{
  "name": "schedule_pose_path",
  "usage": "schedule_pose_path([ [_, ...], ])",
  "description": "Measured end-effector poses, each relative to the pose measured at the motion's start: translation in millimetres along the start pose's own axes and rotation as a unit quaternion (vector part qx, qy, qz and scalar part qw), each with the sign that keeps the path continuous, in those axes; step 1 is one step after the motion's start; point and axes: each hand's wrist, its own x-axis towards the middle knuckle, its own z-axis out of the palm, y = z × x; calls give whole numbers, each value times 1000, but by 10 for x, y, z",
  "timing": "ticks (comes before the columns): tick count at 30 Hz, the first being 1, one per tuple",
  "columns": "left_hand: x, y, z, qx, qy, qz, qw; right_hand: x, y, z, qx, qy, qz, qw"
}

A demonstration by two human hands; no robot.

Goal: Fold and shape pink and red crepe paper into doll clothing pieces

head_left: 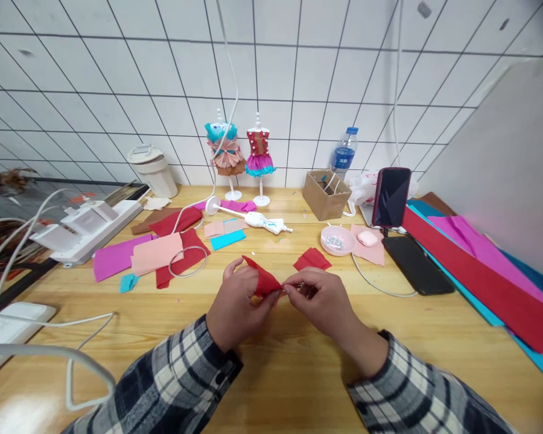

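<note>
Between my hands is a folded piece of red crepe paper (266, 282), held above the table's middle. My left hand (238, 301) is closed around its left and lower side. At the right-hand corner of the paper, my right hand (319, 298) pinches with thumb and forefinger. Whether a small item sits in that pinch, I cannot make out. Just beyond my right hand lies another red crepe paper piece (312, 258). A white mini dress form (269, 223) rests on its side farther back. The pink bowl (338, 241) to the right holds small shiny beads.
Two dressed mini forms (226, 150) stand by the tiled wall. A cardboard box (326, 196), water bottle (344, 150) and propped phone (391, 198) are at back right. Coloured paper strips (479, 271) line the right edge. Left are paper scraps (156, 253), a power strip (97, 232) and cables.
</note>
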Motion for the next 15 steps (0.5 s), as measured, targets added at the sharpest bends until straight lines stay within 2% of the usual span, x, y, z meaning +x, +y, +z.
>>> schedule_pose_path([
  [6, -11, -4, -2, 7, -13, -8, 1000, -8, -16, -11, -19, -2, -19, 1000],
  [10, -16, -6, -3, -1, -20, -2, 1000, -14, -1, 8, -3, -3, -8, 1000],
  [15, -3, -17, 1, -5, -6, -3, 1000, -11, -5, -11, 6, 19, -8, 1000],
])
